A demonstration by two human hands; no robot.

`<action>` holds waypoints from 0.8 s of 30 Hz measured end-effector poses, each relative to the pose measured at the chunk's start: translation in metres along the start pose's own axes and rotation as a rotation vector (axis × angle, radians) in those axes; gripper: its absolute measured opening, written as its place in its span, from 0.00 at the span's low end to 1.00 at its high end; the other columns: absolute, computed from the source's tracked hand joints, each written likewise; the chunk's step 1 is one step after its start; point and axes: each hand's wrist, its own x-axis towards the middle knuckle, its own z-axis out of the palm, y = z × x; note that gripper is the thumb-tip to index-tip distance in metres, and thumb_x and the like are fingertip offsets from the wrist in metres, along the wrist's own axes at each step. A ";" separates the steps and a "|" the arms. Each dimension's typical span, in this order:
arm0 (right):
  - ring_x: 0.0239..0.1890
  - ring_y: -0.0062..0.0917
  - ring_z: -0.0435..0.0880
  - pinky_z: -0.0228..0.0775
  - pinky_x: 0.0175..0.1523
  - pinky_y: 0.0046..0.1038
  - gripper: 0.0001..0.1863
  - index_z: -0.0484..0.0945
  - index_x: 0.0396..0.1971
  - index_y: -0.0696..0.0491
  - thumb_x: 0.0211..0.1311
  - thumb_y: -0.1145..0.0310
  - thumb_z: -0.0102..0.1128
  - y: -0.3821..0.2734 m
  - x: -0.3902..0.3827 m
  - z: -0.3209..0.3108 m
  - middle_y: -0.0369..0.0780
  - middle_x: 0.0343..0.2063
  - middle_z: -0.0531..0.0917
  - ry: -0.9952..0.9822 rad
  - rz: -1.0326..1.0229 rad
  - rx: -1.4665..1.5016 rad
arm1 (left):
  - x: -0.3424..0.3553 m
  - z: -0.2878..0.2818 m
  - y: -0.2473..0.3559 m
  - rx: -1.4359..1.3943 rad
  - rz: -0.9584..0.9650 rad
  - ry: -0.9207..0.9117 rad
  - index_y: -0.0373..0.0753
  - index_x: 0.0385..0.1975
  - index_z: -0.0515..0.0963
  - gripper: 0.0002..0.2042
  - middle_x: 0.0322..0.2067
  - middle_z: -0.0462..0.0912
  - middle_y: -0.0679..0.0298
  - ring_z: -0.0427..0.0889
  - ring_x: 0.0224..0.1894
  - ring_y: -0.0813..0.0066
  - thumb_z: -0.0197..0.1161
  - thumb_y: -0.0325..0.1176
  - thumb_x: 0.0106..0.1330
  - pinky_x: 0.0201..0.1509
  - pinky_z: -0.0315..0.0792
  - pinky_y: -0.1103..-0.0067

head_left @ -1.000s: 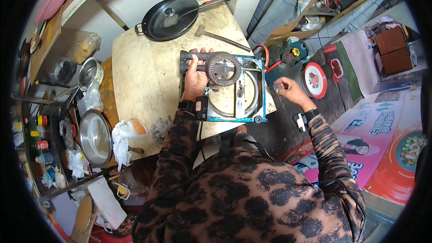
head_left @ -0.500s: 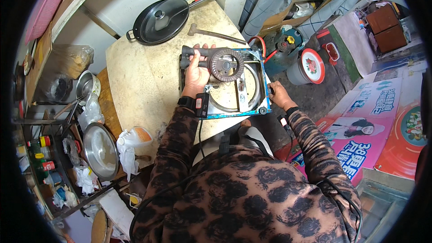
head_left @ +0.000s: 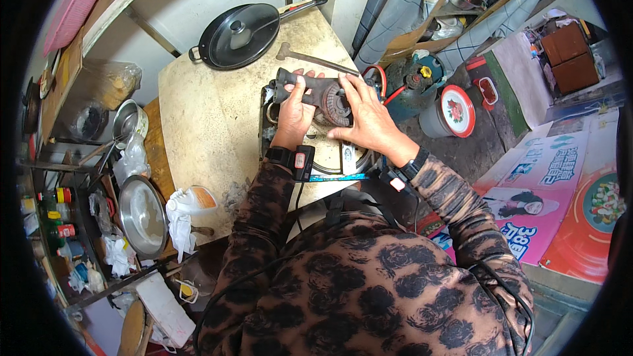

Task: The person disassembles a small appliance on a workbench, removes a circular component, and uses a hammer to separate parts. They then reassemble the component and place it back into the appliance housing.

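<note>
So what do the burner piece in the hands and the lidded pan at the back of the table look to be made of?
The burner piece, held by the left hand and the right hand, looks like cast iron: dark, dull, rough, with rusty brown patches and thick walls. The pan seems to be dark coated metal with a smooth sheen; its lid looks like glass, since it shows reflections, though that is not certain.

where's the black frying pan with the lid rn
In the head view, the lidded black frying pan sits at the table's far edge, up-left of both hands and near the hammer.
</note>
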 end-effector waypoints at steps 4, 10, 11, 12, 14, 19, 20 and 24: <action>0.62 0.48 0.68 0.64 0.66 0.39 0.54 0.58 0.68 0.58 0.40 0.60 0.79 0.011 0.006 -0.001 0.50 0.62 0.65 -0.066 0.020 0.035 | -0.001 0.004 -0.005 0.010 0.020 0.019 0.40 0.54 0.67 0.12 0.51 0.76 0.54 0.76 0.57 0.57 0.55 0.30 0.74 0.62 0.73 0.63; 0.64 0.45 0.68 0.62 0.68 0.36 0.51 0.62 0.65 0.59 0.38 0.61 0.81 0.045 0.007 -0.006 0.51 0.59 0.67 -0.043 -0.086 0.260 | 0.001 0.010 -0.007 0.041 0.052 0.021 0.39 0.54 0.68 0.12 0.50 0.76 0.54 0.77 0.57 0.57 0.55 0.31 0.74 0.61 0.74 0.64; 0.64 0.38 0.68 0.61 0.67 0.34 0.52 0.60 0.66 0.59 0.42 0.62 0.81 0.052 0.006 -0.009 0.48 0.61 0.66 -0.058 -0.099 0.263 | 0.001 0.011 -0.006 0.047 0.052 0.019 0.39 0.54 0.68 0.12 0.50 0.76 0.54 0.76 0.57 0.57 0.55 0.31 0.74 0.61 0.73 0.64; 0.63 0.36 0.69 0.63 0.66 0.34 0.52 0.59 0.67 0.59 0.43 0.62 0.80 0.059 0.005 -0.013 0.47 0.62 0.67 -0.097 0.012 0.400 | 0.002 0.010 -0.004 0.022 0.046 0.015 0.40 0.53 0.68 0.12 0.50 0.76 0.54 0.76 0.58 0.56 0.56 0.32 0.74 0.63 0.72 0.63; 0.62 0.31 0.71 0.68 0.62 0.33 0.50 0.55 0.71 0.54 0.51 0.63 0.76 0.073 0.002 -0.022 0.43 0.64 0.67 -0.216 0.240 0.799 | 0.001 0.007 0.000 -0.029 0.028 0.012 0.40 0.53 0.69 0.12 0.51 0.75 0.54 0.74 0.60 0.54 0.56 0.32 0.73 0.66 0.70 0.60; 0.57 0.37 0.79 0.80 0.53 0.41 0.40 0.49 0.73 0.47 0.68 0.53 0.58 0.105 -0.022 -0.043 0.44 0.60 0.71 -0.272 0.415 1.506 | 0.001 -0.007 0.009 -0.103 0.038 -0.033 0.42 0.53 0.69 0.14 0.52 0.74 0.57 0.71 0.63 0.53 0.60 0.34 0.71 0.68 0.67 0.58; 0.58 0.41 0.78 0.79 0.53 0.42 0.40 0.51 0.73 0.45 0.67 0.52 0.58 0.112 -0.028 -0.047 0.43 0.60 0.72 -0.258 0.466 1.500 | 0.001 -0.010 0.010 -0.108 0.041 -0.035 0.42 0.54 0.68 0.15 0.53 0.74 0.57 0.71 0.63 0.53 0.60 0.35 0.71 0.67 0.67 0.58; 0.57 0.43 0.79 0.80 0.52 0.44 0.37 0.54 0.72 0.44 0.68 0.51 0.57 0.155 -0.053 -0.057 0.45 0.60 0.73 -0.219 0.504 1.600 | 0.001 -0.020 0.015 -0.140 0.043 -0.042 0.43 0.55 0.68 0.17 0.54 0.74 0.57 0.70 0.64 0.52 0.60 0.36 0.71 0.69 0.66 0.56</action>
